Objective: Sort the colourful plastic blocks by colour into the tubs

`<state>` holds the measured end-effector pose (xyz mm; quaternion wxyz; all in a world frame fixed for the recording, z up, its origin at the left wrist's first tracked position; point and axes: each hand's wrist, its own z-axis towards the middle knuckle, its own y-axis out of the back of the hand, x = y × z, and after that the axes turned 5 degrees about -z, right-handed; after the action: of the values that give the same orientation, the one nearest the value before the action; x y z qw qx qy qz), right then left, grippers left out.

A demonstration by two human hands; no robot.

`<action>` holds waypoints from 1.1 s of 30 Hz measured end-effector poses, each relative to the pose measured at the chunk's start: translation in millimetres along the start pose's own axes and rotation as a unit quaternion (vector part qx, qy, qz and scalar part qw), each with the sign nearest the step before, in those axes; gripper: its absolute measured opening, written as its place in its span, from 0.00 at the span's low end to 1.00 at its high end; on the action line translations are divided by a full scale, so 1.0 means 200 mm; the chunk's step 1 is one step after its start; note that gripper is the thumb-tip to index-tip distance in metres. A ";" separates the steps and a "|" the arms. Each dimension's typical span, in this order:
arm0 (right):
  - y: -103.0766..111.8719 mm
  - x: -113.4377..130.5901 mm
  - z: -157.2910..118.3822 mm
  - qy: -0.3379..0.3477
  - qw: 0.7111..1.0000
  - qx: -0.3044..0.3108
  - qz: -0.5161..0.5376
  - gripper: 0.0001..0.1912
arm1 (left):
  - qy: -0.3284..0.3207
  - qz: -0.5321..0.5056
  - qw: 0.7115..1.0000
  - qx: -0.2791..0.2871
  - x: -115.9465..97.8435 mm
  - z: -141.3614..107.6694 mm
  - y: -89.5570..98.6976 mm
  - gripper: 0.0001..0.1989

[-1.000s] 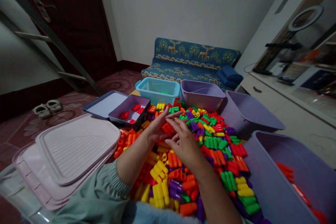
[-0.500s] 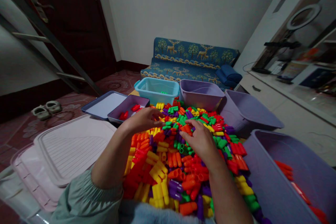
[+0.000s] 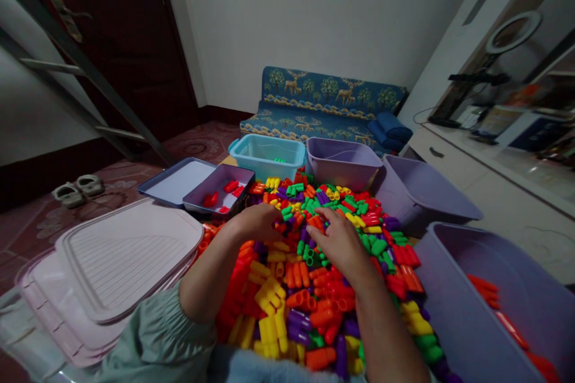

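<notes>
Both my hands are over a heap of colourful plastic bullet-shaped building blocks (image 3: 294, 275). My left hand (image 3: 261, 221) bends down over the left middle of the heap, near orange and purple blocks. Its fingertips point into the pile and are partly hidden, so a hold on a block cannot be made out. My right hand (image 3: 340, 240) lies to the right, thumb and forefinger on either side of an orange block (image 3: 317, 222). Left of the heap, an open purple box (image 3: 200, 196) holds several red blocks (image 3: 211, 198).
A light blue bin (image 3: 269, 161) and a purple bin (image 3: 344, 158) stand behind the heap. Two more purple bins (image 3: 411, 191) line the right side; the nearer bin (image 3: 453, 275) has orange-red blocks inside. Pale stacked lids (image 3: 135, 257) lie at left. A patterned sofa (image 3: 327, 102) stands beyond.
My left hand has moved down and to the right, away from beside the purple box and into the heap. My right hand has barely shifted. More of the box's red blocks shows.
</notes>
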<state>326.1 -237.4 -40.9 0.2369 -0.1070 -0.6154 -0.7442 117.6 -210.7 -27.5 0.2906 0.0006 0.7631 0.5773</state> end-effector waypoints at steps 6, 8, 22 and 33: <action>-0.01 0.00 0.00 -0.028 0.990 -0.005 0.141 0.20 | 0.003 -0.365 0.929 -0.057 0.02 0.07 -0.03 0.16; -0.01 0.00 0.00 -0.051 0.977 -0.009 0.209 0.20 | 0.019 -0.456 0.888 -0.053 0.00 0.09 -0.05 0.21; 0.00 0.03 0.00 -0.102 0.871 0.049 0.478 0.19 | 0.007 -0.547 0.837 -0.039 -0.04 0.09 -0.09 0.25; -0.01 0.04 -0.01 -0.095 0.840 0.057 0.532 0.20 | -0.049 -0.517 0.853 0.046 -0.02 0.09 -0.10 0.24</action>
<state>318.8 -240.3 -40.4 0.5420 -0.4748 -0.5244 -0.4537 135.8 -202.6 -46.1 0.5838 -0.3529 0.6636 0.3071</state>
